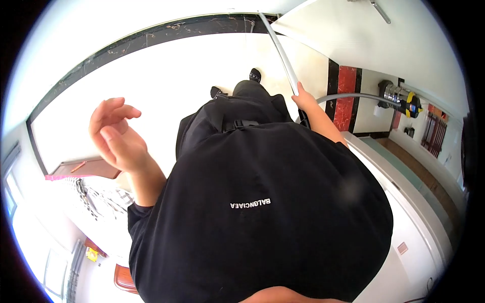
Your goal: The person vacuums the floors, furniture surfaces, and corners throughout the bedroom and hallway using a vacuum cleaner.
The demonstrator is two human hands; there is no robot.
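My right hand point(306, 99) is wrapped round the upper end of a silver vacuum cleaner wand point(279, 45). The wand slants away from me, its far end at the foot of the wall by the door. A grey hose point(353, 95) runs from near my right hand to the canister vacuum cleaner point(399, 98), a metallic drum with yellow and black parts, on the right. My left hand point(118, 134) is raised on the left, empty, fingers loosely curved and apart from the thumb. The wand's floor end is too small to make out.
A dark marbled baseboard point(151, 38) borders the pale floor. The white door point(348, 30) stands at upper right, near a red and black threshold strip point(345, 98). To the left are a brown tabletop point(93, 167), checked cloth point(101, 197) and a reddish-brown chair point(125, 279).
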